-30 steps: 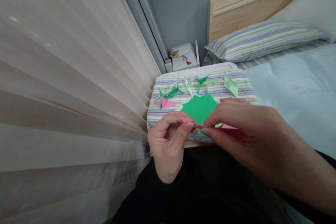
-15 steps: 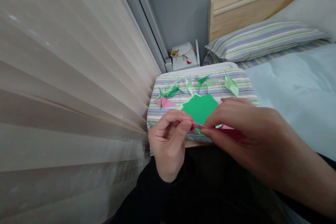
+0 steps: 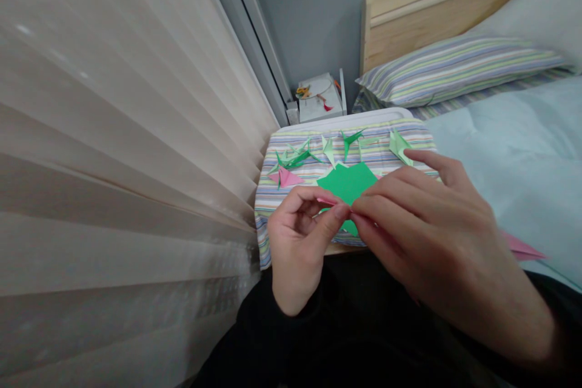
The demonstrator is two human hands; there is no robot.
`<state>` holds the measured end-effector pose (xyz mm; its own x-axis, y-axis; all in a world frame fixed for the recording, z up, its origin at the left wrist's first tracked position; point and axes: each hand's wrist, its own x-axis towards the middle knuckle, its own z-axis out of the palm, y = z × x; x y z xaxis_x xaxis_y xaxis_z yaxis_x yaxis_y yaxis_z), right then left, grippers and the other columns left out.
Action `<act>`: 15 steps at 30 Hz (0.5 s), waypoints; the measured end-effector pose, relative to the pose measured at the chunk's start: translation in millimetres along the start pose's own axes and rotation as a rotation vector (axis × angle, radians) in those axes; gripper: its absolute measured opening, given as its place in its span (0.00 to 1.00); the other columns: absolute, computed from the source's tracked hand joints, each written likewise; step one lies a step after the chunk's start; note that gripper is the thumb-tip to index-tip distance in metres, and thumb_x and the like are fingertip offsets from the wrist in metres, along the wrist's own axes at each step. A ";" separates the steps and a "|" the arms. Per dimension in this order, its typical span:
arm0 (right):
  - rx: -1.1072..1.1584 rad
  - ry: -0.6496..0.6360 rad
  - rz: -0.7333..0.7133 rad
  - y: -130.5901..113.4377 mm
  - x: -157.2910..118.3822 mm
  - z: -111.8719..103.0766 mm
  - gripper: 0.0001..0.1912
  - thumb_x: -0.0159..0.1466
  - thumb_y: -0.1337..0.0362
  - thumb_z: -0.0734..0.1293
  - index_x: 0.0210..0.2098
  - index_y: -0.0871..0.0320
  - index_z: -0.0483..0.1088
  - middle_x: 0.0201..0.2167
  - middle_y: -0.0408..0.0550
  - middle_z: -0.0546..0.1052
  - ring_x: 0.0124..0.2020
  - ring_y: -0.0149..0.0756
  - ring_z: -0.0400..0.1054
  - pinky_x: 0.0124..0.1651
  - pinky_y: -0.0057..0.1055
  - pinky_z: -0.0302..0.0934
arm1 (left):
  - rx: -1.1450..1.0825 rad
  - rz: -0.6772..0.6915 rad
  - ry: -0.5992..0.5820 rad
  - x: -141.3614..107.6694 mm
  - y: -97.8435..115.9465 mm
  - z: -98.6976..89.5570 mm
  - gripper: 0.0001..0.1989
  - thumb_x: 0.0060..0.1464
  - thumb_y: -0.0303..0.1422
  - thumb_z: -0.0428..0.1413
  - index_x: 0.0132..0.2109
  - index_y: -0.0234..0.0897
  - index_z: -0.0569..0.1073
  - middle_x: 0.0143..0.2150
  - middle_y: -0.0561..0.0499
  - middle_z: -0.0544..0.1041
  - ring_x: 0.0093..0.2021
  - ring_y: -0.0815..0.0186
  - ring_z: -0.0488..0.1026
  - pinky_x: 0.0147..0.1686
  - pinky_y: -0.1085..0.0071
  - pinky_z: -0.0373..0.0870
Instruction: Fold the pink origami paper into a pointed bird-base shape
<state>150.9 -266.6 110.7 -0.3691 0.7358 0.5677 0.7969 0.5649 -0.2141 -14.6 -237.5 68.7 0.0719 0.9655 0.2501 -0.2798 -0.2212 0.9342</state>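
Observation:
My left hand (image 3: 300, 248) pinches a small pink piece of folded paper (image 3: 327, 200) between thumb and forefinger. Thumb and fingertips of my right hand (image 3: 427, 230) grip the same paper just to the right, touching my left thumb; its little finger sticks out. Most of the pink paper is hidden by the fingers. Beneath both hands lie green paper sheets (image 3: 348, 180) in a stack. Farther back are a pink origami piece (image 3: 285, 177), several green folded pieces (image 3: 295, 156) and a light green one (image 3: 399, 147) near my right little finger.
A striped cloth (image 3: 270, 209) covers the small table. Beyond it stands a white box (image 3: 316, 110) with tasselled items on top. To the right is a bed with a pale blue cover (image 3: 513, 151), where another pink folded paper (image 3: 522, 247) shows. Pleated curtain (image 3: 136, 151) hangs close at left.
My hands have come together at the fingertips, my left shifting slightly right. My right hand's fingers have fanned out, and it now covers more of the pink paper.

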 end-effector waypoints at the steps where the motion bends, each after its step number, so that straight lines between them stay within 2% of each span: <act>1: 0.010 -0.003 0.005 0.0 -0.1 0.4 0.10 0.68 0.73 0.63 0.34 0.55 0.73 0.32 0.49 0.79 0.37 0.44 0.71 0.65 0.60 0.55 | 0.014 0.001 0.013 0.0 0.3 0.1 0.07 0.55 0.30 0.70 0.39 0.39 0.80 0.36 0.53 0.80 0.37 0.70 0.78 0.39 0.76 0.77; 5: 0.130 -0.036 0.058 1.3 -2.3 3.5 0.09 0.71 0.71 0.60 0.39 0.56 0.72 0.38 0.51 0.81 0.40 0.45 0.74 0.62 0.56 0.60 | 0.047 0.031 0.032 -0.2 0.7 -0.6 0.07 0.56 0.31 0.70 0.39 0.40 0.80 0.36 0.53 0.81 0.37 0.69 0.79 0.40 0.75 0.78; 9: 0.215 -0.040 0.123 2.3 -4.7 4.9 0.07 0.71 0.69 0.62 0.39 0.56 0.71 0.34 0.48 0.80 0.37 0.45 0.74 0.59 0.53 0.63 | 0.058 0.053 0.031 -0.3 0.5 -1.5 0.08 0.55 0.31 0.70 0.41 0.41 0.80 0.37 0.54 0.82 0.36 0.69 0.81 0.40 0.75 0.80; 12: 0.283 -0.039 0.125 4.4 -3.3 0.0 0.05 0.70 0.68 0.65 0.39 0.55 0.72 0.31 0.47 0.79 0.35 0.46 0.75 0.51 0.47 0.67 | 0.100 0.070 0.030 -0.1 0.9 -2.5 0.08 0.55 0.30 0.70 0.41 0.39 0.80 0.36 0.53 0.82 0.36 0.68 0.82 0.40 0.74 0.80; 15: 0.371 -0.112 0.097 10.2 -1.9 -5.2 0.06 0.73 0.65 0.64 0.40 0.54 0.73 0.31 0.46 0.80 0.31 0.42 0.74 0.43 0.40 0.67 | 0.125 0.070 0.005 0.3 1.8 -4.0 0.08 0.54 0.29 0.70 0.40 0.38 0.80 0.36 0.52 0.83 0.37 0.68 0.82 0.39 0.75 0.80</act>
<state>162.2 -264.2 111.6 -0.3665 0.8172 0.4448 0.6116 0.5718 -0.5467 -19.0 -237.1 69.5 0.0510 0.9478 0.3148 -0.1627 -0.3031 0.9390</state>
